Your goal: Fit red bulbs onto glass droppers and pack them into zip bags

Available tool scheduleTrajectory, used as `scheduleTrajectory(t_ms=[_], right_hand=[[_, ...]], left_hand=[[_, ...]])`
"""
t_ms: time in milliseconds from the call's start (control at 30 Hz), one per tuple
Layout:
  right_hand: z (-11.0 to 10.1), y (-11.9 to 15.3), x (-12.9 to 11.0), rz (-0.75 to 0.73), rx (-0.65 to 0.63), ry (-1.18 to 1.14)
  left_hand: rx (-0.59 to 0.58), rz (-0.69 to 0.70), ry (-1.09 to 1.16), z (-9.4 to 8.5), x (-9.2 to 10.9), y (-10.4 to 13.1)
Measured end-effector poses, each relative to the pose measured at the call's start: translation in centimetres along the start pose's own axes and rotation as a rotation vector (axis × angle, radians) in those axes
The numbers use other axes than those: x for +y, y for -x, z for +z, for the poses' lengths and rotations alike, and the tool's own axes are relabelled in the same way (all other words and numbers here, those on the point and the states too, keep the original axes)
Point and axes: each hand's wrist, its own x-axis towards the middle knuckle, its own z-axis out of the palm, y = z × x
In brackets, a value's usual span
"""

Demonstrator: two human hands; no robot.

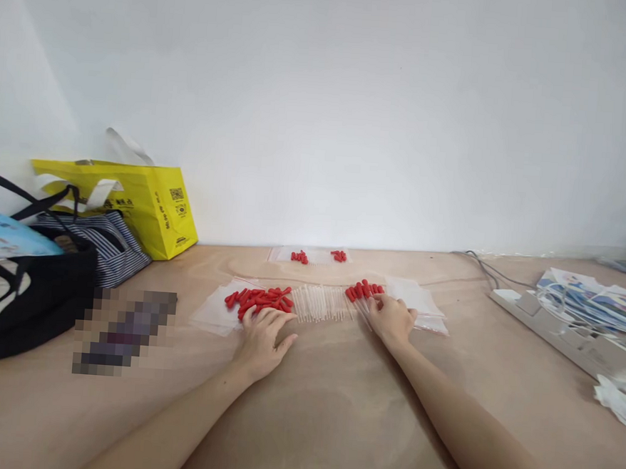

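Note:
My left hand (261, 337) lies flat on the wooden table (333, 407), fingers spread, fingertips touching a pile of small red caps (259, 298) on a clear plastic bag (212, 312). A row of thin clear tubes (322, 303) lies between my hands. My right hand (391, 318) rests at the right end of that row, fingertips at a smaller cluster of red caps (363, 290). Whether its fingers pinch anything is hidden. More clear bags (418, 299) lie just right of it. Further back, a bag (316, 256) holds two small groups of red caps.
At the left stand a yellow shopping bag (143, 205), a striped bag (108, 245) and a black-and-white bag (13, 299). A blurred patch (124, 330) covers something on the table. At the right are a white power strip (563, 330), cables and printed packets (598, 301). A white wall rises behind.

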Motion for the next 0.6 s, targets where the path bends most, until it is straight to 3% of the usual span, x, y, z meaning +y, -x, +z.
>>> scheduleTrajectory(t_ms=[400,600], right_hand=[[0.4,0.0,-0.7,0.03,-0.046,0.022],[0.4,0.5,-1.8,-0.131,-0.005,0.034]], left_hand=[[0.021,-0.005,-0.02,0.2,-0.3,0.0],[0.114,-0.134,-0.115,0.4,-0.5,-0.2]])
